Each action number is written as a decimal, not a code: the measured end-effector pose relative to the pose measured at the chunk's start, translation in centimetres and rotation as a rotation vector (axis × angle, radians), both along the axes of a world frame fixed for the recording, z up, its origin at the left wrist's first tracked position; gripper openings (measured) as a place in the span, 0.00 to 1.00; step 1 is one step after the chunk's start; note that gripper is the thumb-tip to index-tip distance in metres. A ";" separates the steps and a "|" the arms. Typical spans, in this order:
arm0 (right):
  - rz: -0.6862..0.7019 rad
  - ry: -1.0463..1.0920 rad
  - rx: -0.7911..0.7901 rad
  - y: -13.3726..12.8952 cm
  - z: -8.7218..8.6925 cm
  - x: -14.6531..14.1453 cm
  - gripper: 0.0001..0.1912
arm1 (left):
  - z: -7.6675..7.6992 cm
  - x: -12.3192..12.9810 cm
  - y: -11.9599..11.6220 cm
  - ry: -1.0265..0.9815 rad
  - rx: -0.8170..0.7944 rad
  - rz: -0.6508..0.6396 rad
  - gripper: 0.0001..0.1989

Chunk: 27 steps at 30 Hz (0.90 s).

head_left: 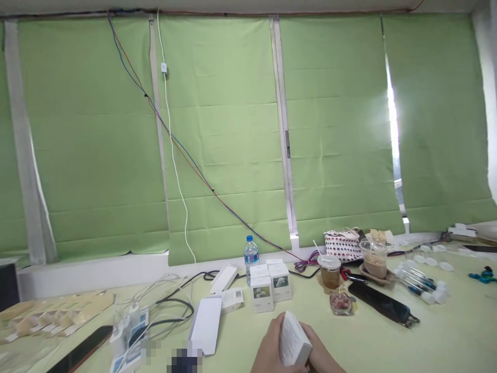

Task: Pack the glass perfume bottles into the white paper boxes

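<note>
A long white carton (pixel 206 324) lies on the counter (pixel 237 336); right of it stand small picture-fronted boxes (pixel 263 296). My left hand (pixel 269 348) is clasped around the left side of a tilted white box (pixel 292 339). The box looks light and fairly stiff, probably thin card that would dent if squeezed, so its long sides seem best to grip. My right hand (pixel 320 353) clasps its right side, fingers mostly hidden.
</note>
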State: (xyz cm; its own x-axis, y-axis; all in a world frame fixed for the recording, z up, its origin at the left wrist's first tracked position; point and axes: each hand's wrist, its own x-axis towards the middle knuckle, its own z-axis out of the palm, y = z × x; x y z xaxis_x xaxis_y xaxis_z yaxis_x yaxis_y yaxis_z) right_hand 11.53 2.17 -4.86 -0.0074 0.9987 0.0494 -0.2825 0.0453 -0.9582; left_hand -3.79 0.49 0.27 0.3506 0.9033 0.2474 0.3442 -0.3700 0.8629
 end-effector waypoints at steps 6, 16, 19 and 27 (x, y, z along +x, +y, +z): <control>0.143 -0.112 0.103 0.5 1.4 1.6 0.32 | 0.5 0.0 -0.1 0.107 0.302 0.123 0.32; 0.159 -0.345 0.339 -0.3 -0.5 1.3 0.35 | -0.9 -1.0 1.0 0.466 0.473 0.105 0.38; 0.160 -0.332 0.329 -0.2 0.0 1.7 0.34 | -0.4 -0.9 0.8 0.366 0.447 0.113 0.33; -0.158 -0.363 0.429 0.5 0.8 2.0 0.23 | 0.4 -0.4 0.3 -0.077 0.391 0.081 0.26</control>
State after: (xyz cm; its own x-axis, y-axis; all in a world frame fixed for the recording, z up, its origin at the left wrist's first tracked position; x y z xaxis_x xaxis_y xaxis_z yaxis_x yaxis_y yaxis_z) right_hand 13.48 2.65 -4.03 0.0479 0.8804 0.4719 0.1023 0.4656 -0.8791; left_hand -4.15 0.79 0.69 0.2496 0.7600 0.6001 0.3257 -0.6495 0.6871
